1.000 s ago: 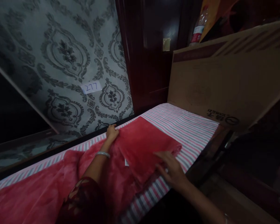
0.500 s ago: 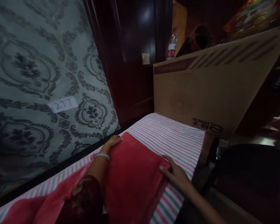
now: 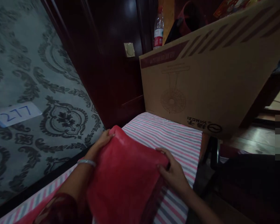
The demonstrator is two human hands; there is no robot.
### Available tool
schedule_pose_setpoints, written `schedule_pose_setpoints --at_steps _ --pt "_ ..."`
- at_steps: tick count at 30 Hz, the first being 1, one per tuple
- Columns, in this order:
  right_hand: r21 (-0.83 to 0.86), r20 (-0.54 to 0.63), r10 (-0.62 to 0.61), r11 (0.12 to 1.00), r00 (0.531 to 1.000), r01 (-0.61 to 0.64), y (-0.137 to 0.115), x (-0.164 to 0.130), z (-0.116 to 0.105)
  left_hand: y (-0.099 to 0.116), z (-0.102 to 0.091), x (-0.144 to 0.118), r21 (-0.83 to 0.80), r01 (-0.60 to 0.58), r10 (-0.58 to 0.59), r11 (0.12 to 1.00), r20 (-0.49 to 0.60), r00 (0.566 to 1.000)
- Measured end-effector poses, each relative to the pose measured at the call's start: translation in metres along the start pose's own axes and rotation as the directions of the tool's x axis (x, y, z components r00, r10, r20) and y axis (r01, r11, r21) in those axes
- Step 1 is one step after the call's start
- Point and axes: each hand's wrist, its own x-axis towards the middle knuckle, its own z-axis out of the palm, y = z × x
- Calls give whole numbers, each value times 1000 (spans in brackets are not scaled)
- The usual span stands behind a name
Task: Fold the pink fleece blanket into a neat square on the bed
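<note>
1 red blanket (image 3: 123, 180), folded, on striped sheet (image 3: 168, 137). L hand (image 3: 102, 141) grips its far-left corner, R hand (image 3: 174, 171) pinches right edge. 1 cardboard box (image 3: 200, 81), 1 bottle (image 3: 158, 29) behind.

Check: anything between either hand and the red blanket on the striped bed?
Nothing visible. The left hand grips the folded red blanket at its far left corner and the right hand at its right edge, both in direct contact, over the striped sheet.

There were two hands (image 3: 102, 141) (image 3: 174, 172), one blanket (image 3: 126, 177), one box (image 3: 207, 74), one bottle (image 3: 158, 29), one label (image 3: 15, 114).
</note>
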Motion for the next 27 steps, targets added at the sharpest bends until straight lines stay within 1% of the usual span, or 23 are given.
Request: schedule_pose_setpoints --at_steps 2,4,6,8,9,11,13,14,15,17,21,24,25,27 --pt "-51 -100 35 998 994 -40 9 32 -19 25 15 30 36 -66 67 997 -17 998" --pt "-91 -197 68 992 978 -87 23 65 -39 51 37 60 74 -120 123 990 -39 992" --pt "-103 -285 86 987 955 -120 42 91 -57 72 66 87 109 -154 160 982 -48 986" --pt "-129 -363 128 974 923 -186 64 108 -71 83 100 104 142 -164 170 976 -34 985" --pt "-155 -390 161 959 907 -237 75 113 -76 84 117 109 161 -157 161 975 -17 987" --pt "-222 -405 225 916 886 -334 96 114 -83 75 147 113 206 -125 121 971 32 992" --pt "-273 -388 259 884 884 -379 112 109 -87 59 167 113 250 -97 78 963 83 993" --pt "-285 -375 268 877 888 -385 117 106 -88 51 173 112 265 -92 66 960 106 992" --pt "-292 -363 274 874 891 -388 121 103 -90 43 176 112 275 -94 60 957 128 990" --pt "-310 -340 286 865 896 -394 125 99 -92 34 176 113 285 -108 59 952 176 983" --pt "-380 -322 283 835 903 -397 125 96 -97 35 163 108 323 -143 60 936 254 965" --pt "-415 -335 277 815 901 -404 125 97 -99 31 141 89 385 -154 47 910 273 961" --pt "-416 -330 292 809 898 -416 126 97 -100 26 129 79 411 -148 34 899 271 962" --pt "-415 -317 327 796 890 -441 132 97 -103 12 100 51 470 -119 -3 875 250 968"
